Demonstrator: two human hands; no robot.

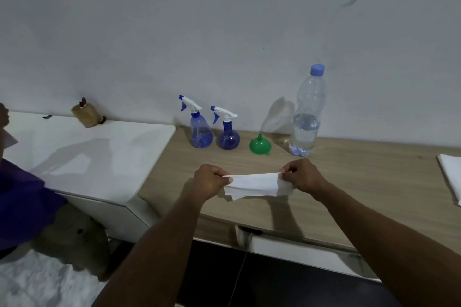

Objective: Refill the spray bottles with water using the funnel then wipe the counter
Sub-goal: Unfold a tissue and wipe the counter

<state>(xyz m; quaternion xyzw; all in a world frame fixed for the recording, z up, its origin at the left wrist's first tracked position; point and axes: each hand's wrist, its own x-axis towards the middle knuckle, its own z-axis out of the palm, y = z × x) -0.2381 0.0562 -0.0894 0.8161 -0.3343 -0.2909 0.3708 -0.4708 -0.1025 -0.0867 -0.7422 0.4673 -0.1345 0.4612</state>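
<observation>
The wooden counter point(361, 177) stretches under and beyond both hands, and a white cabinet top point(99, 152) adjoins it well to the left of the left hand. A person's purple sleeve point(22, 202) fills the edge further left. Beyond the right hand, near the wall, a clear water bottle point(308, 117) stands upright, its blue cap on and water in its lower part. A folded white sheet point(451, 177) lies on the counter far to the right of the right hand. Between the two hands a white tissue point(257, 185) is stretched out just above the counter, its lower edge hanging loose. The left hand point(208, 182) pinches the tissue's left end with curled fingers and thumb; the right hand point(303, 177) pinches the right end in the same way. Beyond the left hand, by the wall, two blue spray bottles stand upright just beside each other with their trigger heads on: the taller spray bottle point(199, 127) on the left and the rounder spray bottle point(228, 132) on the right. The green funnel point(260, 145) rests on its wide mouth, spout up, beyond the gap between the hands, between the rounder spray bottle and the water bottle.
</observation>
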